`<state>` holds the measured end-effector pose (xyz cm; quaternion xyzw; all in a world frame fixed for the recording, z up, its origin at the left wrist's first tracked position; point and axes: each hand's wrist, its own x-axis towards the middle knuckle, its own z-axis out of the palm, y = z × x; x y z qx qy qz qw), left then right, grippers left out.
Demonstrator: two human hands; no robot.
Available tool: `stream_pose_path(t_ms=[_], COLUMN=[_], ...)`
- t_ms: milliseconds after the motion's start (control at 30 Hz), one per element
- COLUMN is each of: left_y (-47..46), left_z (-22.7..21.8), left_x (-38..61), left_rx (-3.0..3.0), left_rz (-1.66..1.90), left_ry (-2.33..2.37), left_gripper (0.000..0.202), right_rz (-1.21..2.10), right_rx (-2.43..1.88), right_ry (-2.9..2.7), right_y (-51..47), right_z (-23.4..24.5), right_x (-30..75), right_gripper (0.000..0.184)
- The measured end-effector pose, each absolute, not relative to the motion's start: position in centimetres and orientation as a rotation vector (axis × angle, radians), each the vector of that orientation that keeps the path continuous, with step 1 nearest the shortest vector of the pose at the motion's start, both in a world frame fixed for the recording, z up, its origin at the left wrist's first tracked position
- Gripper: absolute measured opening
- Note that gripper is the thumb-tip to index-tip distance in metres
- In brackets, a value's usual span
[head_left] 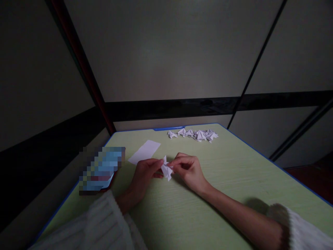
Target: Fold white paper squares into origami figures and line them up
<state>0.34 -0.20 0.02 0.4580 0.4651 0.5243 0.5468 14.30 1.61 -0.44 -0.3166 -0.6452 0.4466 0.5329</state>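
A small white folded paper figure (166, 169) with pointed flaps is held a little above the table, between both hands. My left hand (145, 175) pinches its left side between thumb and fingers. From the other side, my right hand (188, 170) grips a flap near its middle with thumb and forefinger. Just beyond my left hand lies a flat white sheet of paper (146, 151). Toward the far edge sits a cluster of similar folded paper figures (201, 135), several of them bunched together at its right end.
The pale green table (234, 166) has a blue rim and a blue strip (169, 128) at its far edge. A device with a blurred-out screen (104, 168) lies at the left edge. Cabinet-like panels (166, 52) stand close behind the table.
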Motion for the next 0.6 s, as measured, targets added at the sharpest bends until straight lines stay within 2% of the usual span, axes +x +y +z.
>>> stream_pose_path(t_ms=[367,467,600], left_y=[-0.1,-0.3,-0.5], left_z=[-0.3,0.3,1.0], left_x=[0.2,0.2,0.3], left_rx=[1.156,1.289,1.421], left_rz=[1.377,1.416,1.411], left_ry=[1.150,1.258,1.349], left_gripper=[0.019,0.024,0.026], right_rz=[1.101,1.313,1.656], right_rx=[-0.690,-0.675,-0.684], right_ry=[-1.657,-1.565,-1.290], right_y=[1.5,1.3,1.5], right_z=[-0.4,0.0,0.1], right_x=[14.3,14.3,14.4], right_gripper=[0.011,0.007,0.012])
